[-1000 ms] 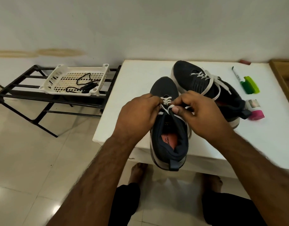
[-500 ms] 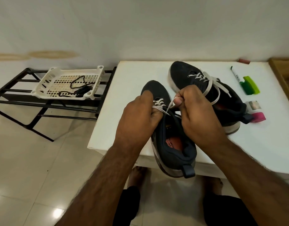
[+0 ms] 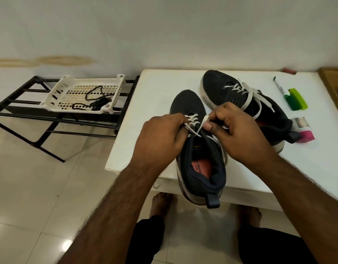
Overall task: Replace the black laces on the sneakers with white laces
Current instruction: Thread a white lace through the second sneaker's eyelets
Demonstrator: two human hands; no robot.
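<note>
Left arm: enters from the lower left, forearm angled up and right, wrist over the table's near edge.
Right arm: enters from the lower right, forearm angled up and left; the two hands meet over the near sneaker's throat.
Near sneaker [image 3: 199,164]: on the white table [image 3: 156,88] at its front edge, toe pointing away from the person, heel and pull tab overhanging the edge; long axis runs near to far, tilted slightly left at the toe.
White lace [image 3: 192,119]: crossed through the near sneaker's upper eyelets, with a free strand rising to the right.
Left hand [image 3: 160,138]: fingers curled tight, pinching the lace at the left side of the eyelets.
Right hand [image 3: 238,130]: fingers curled, thumb and forefinger pinching a loop of the free strand just right of the eyelets.
Far sneaker [image 3: 231,92]: behind and right of the near one, toe pointing far-left, already laced white, ends lying loose.
Black laces [image 3: 95,101]: lying in a white basket [image 3: 69,86] on a black rack [image 3: 21,111], left of the table.
Table, right side: a pen [image 3: 278,87], a green highlighter [image 3: 295,100] and a pink-capped container [image 3: 303,129].
</note>
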